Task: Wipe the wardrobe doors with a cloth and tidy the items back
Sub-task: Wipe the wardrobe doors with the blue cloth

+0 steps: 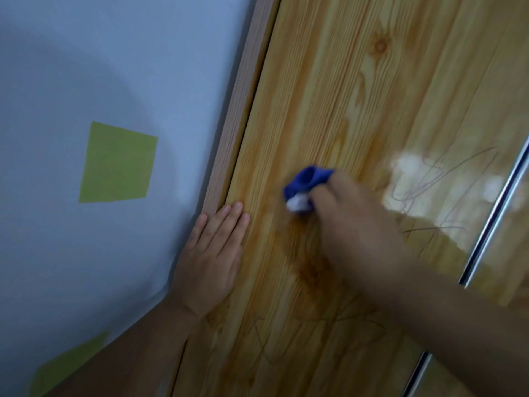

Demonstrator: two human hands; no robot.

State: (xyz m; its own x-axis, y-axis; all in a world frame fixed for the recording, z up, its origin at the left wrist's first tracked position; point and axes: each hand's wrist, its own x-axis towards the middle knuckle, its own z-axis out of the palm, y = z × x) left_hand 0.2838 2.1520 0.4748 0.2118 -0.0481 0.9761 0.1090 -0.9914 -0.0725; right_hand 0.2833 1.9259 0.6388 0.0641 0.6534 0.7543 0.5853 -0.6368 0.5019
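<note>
Right hand grips cloth.

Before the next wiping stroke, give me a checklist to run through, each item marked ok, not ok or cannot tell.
1. Cloth held: the right hand grips the blue cloth. Ok.
2. Cloth pressed to the wardrobe door: it sits at the surface, but blur hides how firmly. Cannot tell.
3. Door braced: the left hand lies flat on the door near its left edge. Ok.
4. Marks cleared: scribbles show below the cloth, and more lie toward the metal strip. Not ok.
5. Cloth damp enough: cannot tell.
</note>
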